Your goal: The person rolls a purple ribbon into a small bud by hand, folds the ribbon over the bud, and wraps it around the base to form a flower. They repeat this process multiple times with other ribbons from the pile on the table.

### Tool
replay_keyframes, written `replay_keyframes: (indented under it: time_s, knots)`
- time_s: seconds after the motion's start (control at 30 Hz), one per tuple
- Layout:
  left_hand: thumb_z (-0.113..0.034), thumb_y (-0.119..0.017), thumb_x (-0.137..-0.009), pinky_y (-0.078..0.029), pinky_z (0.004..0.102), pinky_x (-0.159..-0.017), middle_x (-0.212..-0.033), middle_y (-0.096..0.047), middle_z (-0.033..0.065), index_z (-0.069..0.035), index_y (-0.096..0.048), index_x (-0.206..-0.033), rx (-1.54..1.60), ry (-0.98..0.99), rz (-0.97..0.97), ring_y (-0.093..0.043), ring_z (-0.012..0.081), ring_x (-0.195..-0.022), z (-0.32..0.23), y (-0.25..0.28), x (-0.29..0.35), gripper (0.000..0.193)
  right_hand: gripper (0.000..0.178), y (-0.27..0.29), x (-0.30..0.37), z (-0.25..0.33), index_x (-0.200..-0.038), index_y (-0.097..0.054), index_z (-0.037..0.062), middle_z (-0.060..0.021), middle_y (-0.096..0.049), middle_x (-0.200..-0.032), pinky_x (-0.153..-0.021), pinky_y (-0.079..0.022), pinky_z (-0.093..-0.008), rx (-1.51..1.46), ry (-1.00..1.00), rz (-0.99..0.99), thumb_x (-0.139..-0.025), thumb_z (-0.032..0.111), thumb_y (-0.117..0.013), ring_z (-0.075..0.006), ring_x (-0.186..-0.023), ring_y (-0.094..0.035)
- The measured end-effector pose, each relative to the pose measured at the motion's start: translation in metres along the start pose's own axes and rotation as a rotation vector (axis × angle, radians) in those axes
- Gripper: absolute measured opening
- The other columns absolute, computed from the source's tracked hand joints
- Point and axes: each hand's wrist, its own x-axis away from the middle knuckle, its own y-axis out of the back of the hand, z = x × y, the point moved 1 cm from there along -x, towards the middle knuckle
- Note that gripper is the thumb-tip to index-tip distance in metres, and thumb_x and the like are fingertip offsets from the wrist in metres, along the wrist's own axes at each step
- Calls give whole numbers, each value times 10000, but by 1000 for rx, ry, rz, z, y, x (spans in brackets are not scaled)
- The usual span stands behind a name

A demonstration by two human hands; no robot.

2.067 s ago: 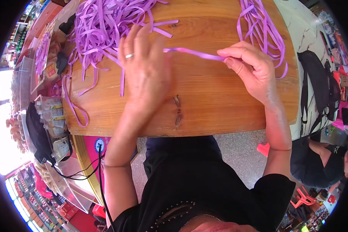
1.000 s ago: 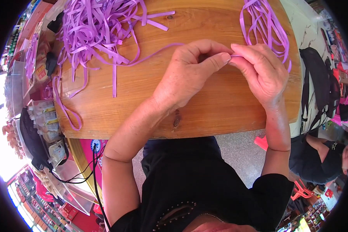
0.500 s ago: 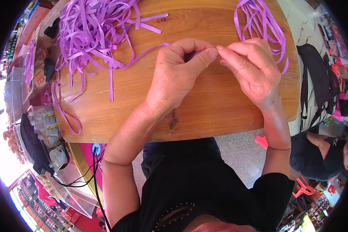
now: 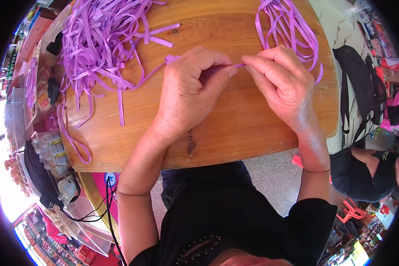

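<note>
A purple ribbon (image 4: 240, 65) is stretched in the short gap between my hands. My left hand (image 4: 193, 84) pinches it between thumb and forefinger; more of it runs from behind that hand toward the tangled heap of purple ribbons (image 4: 97, 44) at the far left. On the other side of the gap, my right hand (image 4: 281, 84) pinches the ribbon with thumb and forefinger, its other fingers curled. Part of the ribbon is hidden inside my left hand. Just beyond my right hand lies a looser bundle of purple ribbons (image 4: 292, 29).
The wooden table (image 4: 235, 128) lies under both hands. Some ribbon ends hang over its left side. A black bag (image 4: 357, 84) rests on a white marbled surface at the right. A person in black (image 4: 359, 177) sits at the lower right. Black cables (image 4: 107, 204) hang at the lower left.
My hands have drawn slightly apart, and a short stretch of ribbon now shows between the fingertips. The whole view has shifted a little, so the table appears slightly farther left.
</note>
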Motion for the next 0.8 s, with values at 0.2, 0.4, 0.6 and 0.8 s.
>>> replay_keyframes:
  time_s: [0.2,0.4,0.6,0.8]
  knots:
    - [-42,-698,-785,-441,254,-549,-704,-590,37,-25,-645,-838,-77,-93,-5,-546,125,-600,8,4,-6,77,140,1,1,-2,-871,-655,-9,-36,-588,-777,-601,-437,-244,-460,-274,217,-747,-74,-658,-118,-706,-553]
    - [-37,-652,-857,-442,176,-610,-810,-623,-27,-27,-616,-937,843,399,12,-526,24,-683,7,-9,0,88,182,-14,7,-9,-975,-659,-22,-77,-606,-886,-711,-431,-244,-1382,-627,166,-803,-51,-608,-134,-772,-531]
    - [8,-628,-863,-437,164,-651,-836,-608,-19,-14,-614,-952,817,256,-105,-526,20,-742,5,-17,11,93,224,-19,3,-6,-1040,-663,-13,-74,-619,-936,-752,-459,-226,-1142,-436,44,-833,-69,-595,-128,-845,-574]
    - [29,-635,-852,-444,178,-710,-901,-569,-1,3,-638,-972,713,286,-132,-524,40,-789,-1,-19,14,123,270,-12,-1,4,-1038,-687,47,-37,-595,-847,-651,-452,-215,-488,-167,14,-799,-65,-635,-119,-762,-569]
